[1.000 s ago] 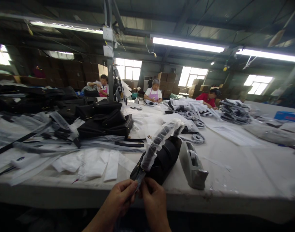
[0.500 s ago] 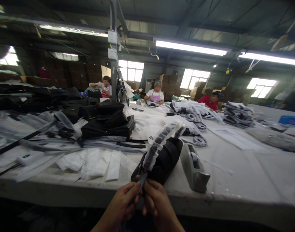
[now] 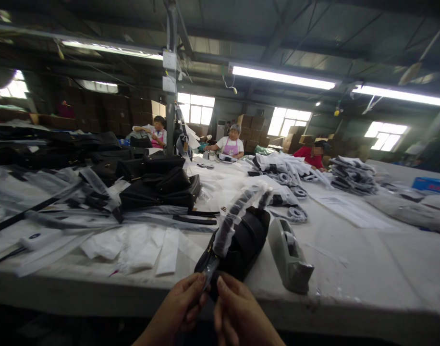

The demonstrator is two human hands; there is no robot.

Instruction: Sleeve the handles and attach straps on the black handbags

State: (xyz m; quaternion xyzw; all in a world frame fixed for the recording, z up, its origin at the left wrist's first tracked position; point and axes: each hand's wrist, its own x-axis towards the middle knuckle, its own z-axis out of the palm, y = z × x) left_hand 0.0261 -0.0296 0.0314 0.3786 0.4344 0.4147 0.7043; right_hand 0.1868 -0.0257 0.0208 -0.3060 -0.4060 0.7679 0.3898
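Observation:
A black handbag (image 3: 247,240) lies at the front edge of the table, its curved handle (image 3: 231,221) wrapped in translucent plastic. My left hand (image 3: 184,302) is closed in a pinch on a plastic-covered strap (image 3: 210,270) at the bag's near end. Just right of it, my right hand (image 3: 238,307) has its thumb and fingers pressed together close to the bag. Whatever lies between those fingertips is too dark to make out. A grey tape dispenser (image 3: 291,269) stands to the right of the bag.
White wrapping sheets (image 3: 140,247) lie left of the bag, with black bags (image 3: 160,187) piled behind them. Wrapped straps (image 3: 295,214) and a stack of wrapped pieces (image 3: 352,175) sit farther back. A metal post (image 3: 170,110) rises beyond; co-workers sit across the table.
My right hand has drawn a little to the right, apart from my left. The left keeps its pinch on the strap. Across the table, a co-worker's arm has reached out sideways.

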